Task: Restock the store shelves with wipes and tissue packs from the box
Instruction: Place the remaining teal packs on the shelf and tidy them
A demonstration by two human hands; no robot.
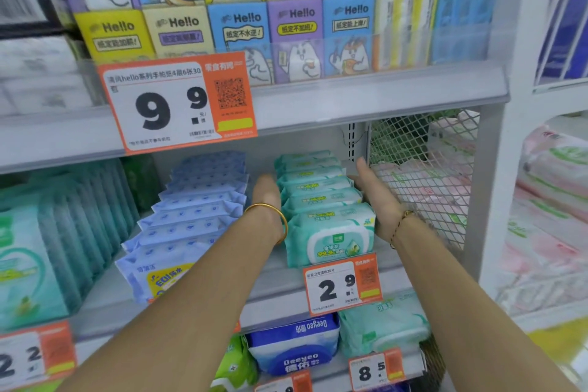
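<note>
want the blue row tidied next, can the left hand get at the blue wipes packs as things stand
Probably yes: the left hand sits in the gap beside the green wipes row, and the blue wipes packs stand right next to it with nothing between.

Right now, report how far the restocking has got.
Done: the green wipes row fills its lane above the 2.9 price tag. In hand: left hand and right hand, both flat and empty, flank the row, apparently squaring it. Left: cannot tell; the box is out of view.

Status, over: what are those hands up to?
Left hand open, right hand open. Flanking green wipes row. Mesh divider close beside right hand.
</note>
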